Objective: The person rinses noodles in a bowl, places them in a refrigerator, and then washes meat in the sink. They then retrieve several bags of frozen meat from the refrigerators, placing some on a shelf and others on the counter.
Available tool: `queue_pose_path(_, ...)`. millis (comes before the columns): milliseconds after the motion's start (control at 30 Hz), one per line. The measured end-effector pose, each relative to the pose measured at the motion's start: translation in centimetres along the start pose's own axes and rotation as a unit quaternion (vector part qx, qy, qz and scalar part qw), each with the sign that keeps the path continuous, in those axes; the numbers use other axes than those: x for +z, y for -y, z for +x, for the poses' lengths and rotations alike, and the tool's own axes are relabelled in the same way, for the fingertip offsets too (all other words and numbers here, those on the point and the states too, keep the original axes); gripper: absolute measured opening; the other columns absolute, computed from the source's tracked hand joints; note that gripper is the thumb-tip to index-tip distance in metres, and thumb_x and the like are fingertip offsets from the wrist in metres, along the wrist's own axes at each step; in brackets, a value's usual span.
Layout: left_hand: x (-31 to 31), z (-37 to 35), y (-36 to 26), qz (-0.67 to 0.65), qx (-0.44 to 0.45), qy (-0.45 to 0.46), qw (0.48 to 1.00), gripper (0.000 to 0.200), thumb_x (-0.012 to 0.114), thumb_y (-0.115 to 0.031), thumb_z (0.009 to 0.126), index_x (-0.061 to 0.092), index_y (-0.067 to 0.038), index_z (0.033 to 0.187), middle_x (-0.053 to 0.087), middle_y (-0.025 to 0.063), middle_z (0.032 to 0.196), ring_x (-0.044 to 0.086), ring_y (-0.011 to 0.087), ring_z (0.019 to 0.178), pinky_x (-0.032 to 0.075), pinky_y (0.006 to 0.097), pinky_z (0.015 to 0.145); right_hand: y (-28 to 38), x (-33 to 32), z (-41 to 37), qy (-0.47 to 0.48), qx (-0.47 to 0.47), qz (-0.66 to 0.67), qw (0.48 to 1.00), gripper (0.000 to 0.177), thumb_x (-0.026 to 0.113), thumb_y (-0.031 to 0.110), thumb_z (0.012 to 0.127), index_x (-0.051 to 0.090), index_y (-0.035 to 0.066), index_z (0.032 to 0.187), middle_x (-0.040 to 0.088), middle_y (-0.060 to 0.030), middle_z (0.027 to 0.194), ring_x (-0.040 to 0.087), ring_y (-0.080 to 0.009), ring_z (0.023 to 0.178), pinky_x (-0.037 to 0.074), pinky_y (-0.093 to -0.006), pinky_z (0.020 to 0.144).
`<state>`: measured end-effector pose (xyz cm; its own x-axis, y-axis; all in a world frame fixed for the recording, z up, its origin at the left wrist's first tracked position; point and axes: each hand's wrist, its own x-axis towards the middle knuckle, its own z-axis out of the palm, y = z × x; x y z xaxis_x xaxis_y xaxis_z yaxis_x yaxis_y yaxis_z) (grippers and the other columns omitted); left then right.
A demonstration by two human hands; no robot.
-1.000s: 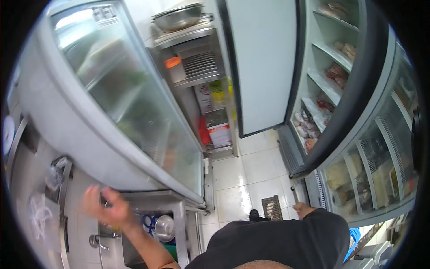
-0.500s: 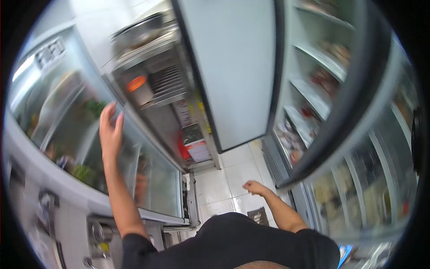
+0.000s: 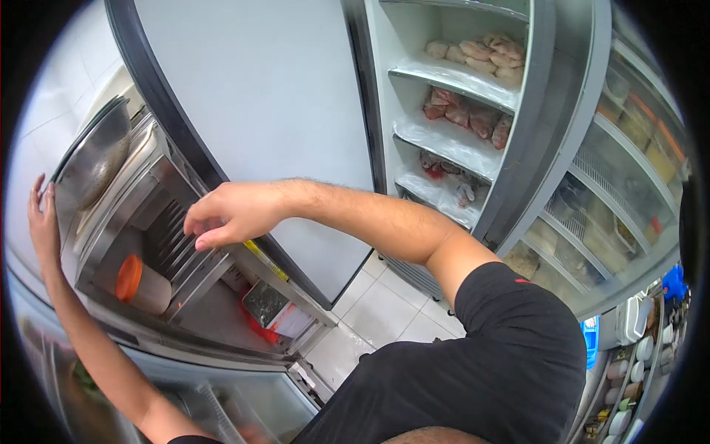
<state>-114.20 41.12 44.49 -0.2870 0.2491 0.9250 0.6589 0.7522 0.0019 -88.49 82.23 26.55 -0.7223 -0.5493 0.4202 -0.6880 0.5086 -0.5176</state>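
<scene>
My left hand (image 3: 46, 226) is raised at the far left, fingers stretched out, its fingertips right at the lower rim of a large metal bowl (image 3: 100, 159). That bowl rests tilted on top of a steel shelf unit (image 3: 159, 177). Across the middle reaches my right arm, and my right hand (image 3: 235, 213) hovers in front of the same unit with loosely bent fingers, the thumb apart and nothing in them. Below it, on a shelf, stands a white tub with an orange lid (image 3: 144, 285).
A tall fridge door (image 3: 259, 89) stands open beyond the shelf unit. Inside that fridge, shelves (image 3: 458, 133) carry bagged meat and poultry. A glass-door fridge (image 3: 584, 237) is at right, another glass door (image 3: 244, 403) at lower left. White tiles (image 3: 381, 307) cover the floor.
The view has turned and moved closer to the shelf unit. My left hand went from the glass fridge to the bowl's rim; my right hand rose from low down to the shelf front.
</scene>
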Motion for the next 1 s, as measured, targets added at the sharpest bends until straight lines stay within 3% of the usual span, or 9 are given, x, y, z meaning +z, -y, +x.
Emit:
queue_pose_path(100, 4.1, 3.1, 2.5, 0.075, 0.059, -0.011, 0.995, 0.051, 0.055, -0.044, 0.105, 0.055, -0.014, 0.147, 0.054, 0.0144, 0.148, 0.052, 0.0307, 0.137, 0.04, 0.0411, 0.113, -1.9, -1.1, 0.8, 0.048, -0.011, -0.005, 0.999, 0.054, 0.062, 0.048, 0.1, 0.063, 0.002, 0.129, 0.07, -0.0159, 0.119, 0.067, -0.0285, 0.108, 0.055, -0.0398, 0.092)
queue_pose_path(233, 8.9, 5.2, 6.9, 0.074, 0.068, 0.034, 0.994, 0.054, 0.054, -0.045, 0.105, 0.055, -0.012, 0.147, 0.055, 0.0144, 0.148, 0.051, 0.0293, 0.139, 0.036, 0.0381, 0.116, -4.4, -3.0, -4.6, 0.2, -0.014, 0.167, 0.965, 0.052, 0.064, 0.041, 0.101, 0.059, 0.001, 0.135, 0.069, -0.0151, 0.116, 0.069, -0.0248, 0.1, 0.055, -0.0389, 0.088)
queue_pose_path(467, 7.3, 5.1, 5.2, 0.076, 0.033, 0.118, 0.99, 0.053, 0.05, -0.041, 0.107, 0.052, -0.008, 0.149, 0.054, 0.0142, 0.149, 0.049, 0.0257, 0.141, 0.035, 0.0367, 0.118, -8.5, -13.4, -21.3, -0.055, 0.283, 0.018, 0.957, 0.046, 0.07, 0.033, 0.098, 0.063, 0.003, 0.132, 0.071, -0.0095, 0.115, 0.068, -0.0176, 0.098, 0.055, -0.0324, 0.085)
queue_pose_path(500, 6.9, 5.1, 4.7, 0.077, 0.036, 0.121, 0.989, 0.052, 0.05, -0.04, 0.107, 0.051, -0.008, 0.149, 0.054, 0.0143, 0.15, 0.049, 0.0258, 0.141, 0.035, 0.0373, 0.118, -7.1, -16.2, -22.8, -0.099, 0.449, 0.035, 0.887, 0.047, 0.068, 0.036, 0.099, 0.063, 0.004, 0.133, 0.07, -0.0086, 0.114, 0.068, -0.0162, 0.095, 0.056, -0.0326, 0.083)
queue_pose_path(533, 6.4, 4.9, 4.3, 0.079, 0.039, 0.122, 0.989, 0.052, 0.05, -0.038, 0.108, 0.05, -0.009, 0.15, 0.054, 0.0144, 0.15, 0.049, 0.0258, 0.141, 0.035, 0.0379, 0.118, -8.9, -19.2, -25.6, -0.165, 0.425, -0.047, 0.889, 0.049, 0.066, 0.041, 0.099, 0.064, 0.005, 0.131, 0.07, -0.0074, 0.112, 0.067, -0.015, 0.09, 0.056, -0.0324, 0.078)
queue_pose_path(600, 5.2, 4.5, 3.0, 0.09, 0.046, 0.113, 0.988, 0.05, 0.049, -0.035, 0.108, 0.049, -0.009, 0.151, 0.053, 0.0145, 0.151, 0.048, 0.026, 0.141, 0.036, 0.0392, 0.118, -10.4, -26.0, -29.1, -0.284, 0.536, -0.138, 0.783, 0.065, 0.07, 0.058, 0.089, 0.067, 0.005, 0.127, 0.074, -0.0107, 0.105, 0.068, -0.0179, 0.087, 0.056, -0.0354, 0.079)
queue_pose_path(700, 3.8, 2.8, -0.2, 0.112, 0.055, 0.087, 0.988, 0.048, 0.048, -0.031, 0.108, 0.047, -0.01, 0.152, 0.052, 0.0147, 0.152, 0.048, 0.0262, 0.141, 0.037, 0.0411, 0.118, -19.4, -41.9, -37.7, -0.293, 0.645, -0.443, 0.549, 0.067, 0.07, 0.06, 0.086, 0.066, 0.011, 0.132, 0.071, -0.0164, 0.122, 0.069, -0.0338, 0.112, 0.055, -0.0426, 0.095)
queue_pose_path(767, 3.3, 0.9, -3.8, 0.133, 0.067, 0.059, 0.987, 0.047, 0.047, -0.028, 0.108, 0.046, -0.01, 0.153, 0.051, 0.0148, 0.152, 0.048, 0.0264, 0.141, 0.038, 0.0423, 0.118, -22.7, -46.5, -42.2, -0.198, 0.664, -0.522, 0.497, 0.063, 0.069, 0.053, 0.088, 0.061, 0.016, 0.138, 0.063, -0.0152, 0.134, 0.06, -0.0339, 0.124, 0.051, -0.0426, 0.103)
queue_pose_path(1000, 2.7, -9.6, -14.9, 0.151, 0.091, -0.024, 0.984, 0.046, 0.044, -0.017, 0.109, 0.041, -0.012, 0.155, 0.048, 0.0152, 0.154, 0.047, 0.0269, 0.142, 0.04, 0.0467, 0.118, -20.6, -46.4, -43.1, -0.303, 0.653, -0.537, 0.44, 0.087, 0.078, 0.026, 0.08, 0.037, 0.023, 0.157, 0.038, -0.0157, 0.16, 0.038, -0.0357, 0.147, 0.039, -0.0455, 0.118)
